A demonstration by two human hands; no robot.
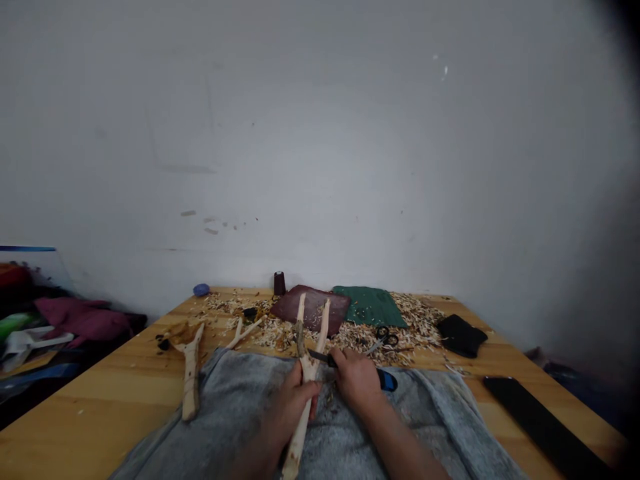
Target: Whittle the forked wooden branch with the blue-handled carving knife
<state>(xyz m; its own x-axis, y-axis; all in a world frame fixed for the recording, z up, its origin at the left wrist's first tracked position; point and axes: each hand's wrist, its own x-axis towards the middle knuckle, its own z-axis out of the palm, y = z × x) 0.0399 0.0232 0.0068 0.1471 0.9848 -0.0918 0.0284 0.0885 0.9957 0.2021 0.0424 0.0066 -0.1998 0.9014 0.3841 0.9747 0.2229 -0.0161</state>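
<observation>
My left hand [295, 399] is wrapped round the shaft of a pale, mostly peeled forked branch [303, 427], just under its fork. Its two prongs point away from me, and bark remains low on the left prong. In my right hand [357, 380], closed fingers grip a knife [320, 357] with a dark handle; the blade lies across the branch near the fork. Beneath both hands spreads a grey cloth [230, 400]. A blue and black object [387, 380] shows just beyond my right wrist.
Left are a carved forked piece [191, 380] and a smaller fork [243, 333]. Behind lie wood shavings [420, 320], maroon [295, 305] and green [373, 307] sheets, scissors [385, 337] and a thread spool [279, 283]. Right are a black cloth [461, 335] and a long black object [540, 423].
</observation>
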